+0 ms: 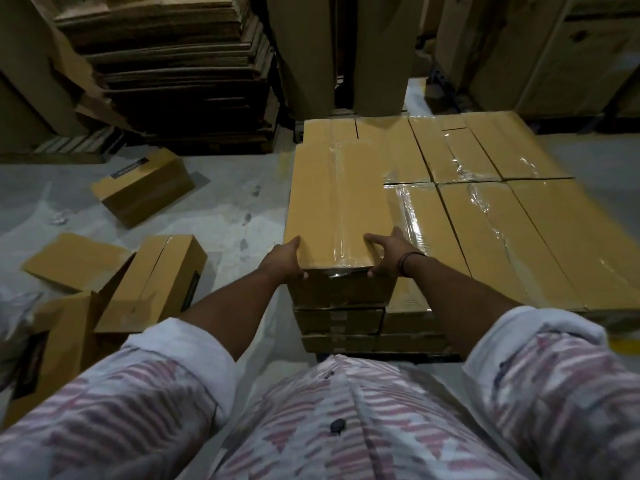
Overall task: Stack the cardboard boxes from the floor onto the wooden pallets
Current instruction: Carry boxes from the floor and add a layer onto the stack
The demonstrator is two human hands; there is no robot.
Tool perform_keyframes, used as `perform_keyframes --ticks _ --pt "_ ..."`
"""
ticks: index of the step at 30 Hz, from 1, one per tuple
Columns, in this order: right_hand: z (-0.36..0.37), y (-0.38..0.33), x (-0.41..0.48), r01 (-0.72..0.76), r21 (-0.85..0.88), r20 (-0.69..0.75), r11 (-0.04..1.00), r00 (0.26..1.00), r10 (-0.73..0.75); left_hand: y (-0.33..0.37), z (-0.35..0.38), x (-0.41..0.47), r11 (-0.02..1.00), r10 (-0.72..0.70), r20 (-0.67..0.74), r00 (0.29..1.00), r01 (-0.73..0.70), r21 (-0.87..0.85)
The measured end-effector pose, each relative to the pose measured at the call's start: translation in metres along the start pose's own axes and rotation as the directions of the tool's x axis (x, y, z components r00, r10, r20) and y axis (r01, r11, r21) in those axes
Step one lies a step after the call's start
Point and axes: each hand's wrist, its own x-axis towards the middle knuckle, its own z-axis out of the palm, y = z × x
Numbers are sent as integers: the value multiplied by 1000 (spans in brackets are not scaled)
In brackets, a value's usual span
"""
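A long taped cardboard box [339,199] lies on top of the stack of boxes [491,220] at the stack's left edge, one layer higher than the rest. My left hand [282,261] grips its near left corner and my right hand [389,252] grips its near right corner. The stack is several layers high; the pallet beneath it is hidden. On the floor to the left lie more boxes: one tilted [143,187], one long box [156,282], and one with an open flap [69,265].
A tall pile of flattened cardboard [173,71] stands at the back left. Upright cartons [377,46] and large boxes [554,57] line the back. Grey concrete floor [235,209] separates the loose boxes from the stack. Another box [41,355] sits at my left leg.
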Motion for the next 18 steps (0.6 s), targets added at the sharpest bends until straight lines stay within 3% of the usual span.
perform_keyframes --ticks 12,18 --pt "19 6 3 -6 42 19 999 1000 5 -8 10 2 999 -35 41 999 36 -13" --pt "10 3 5 -43 64 54 997 998 40 -2 -5 11 990 -77 155 985 93 -102"
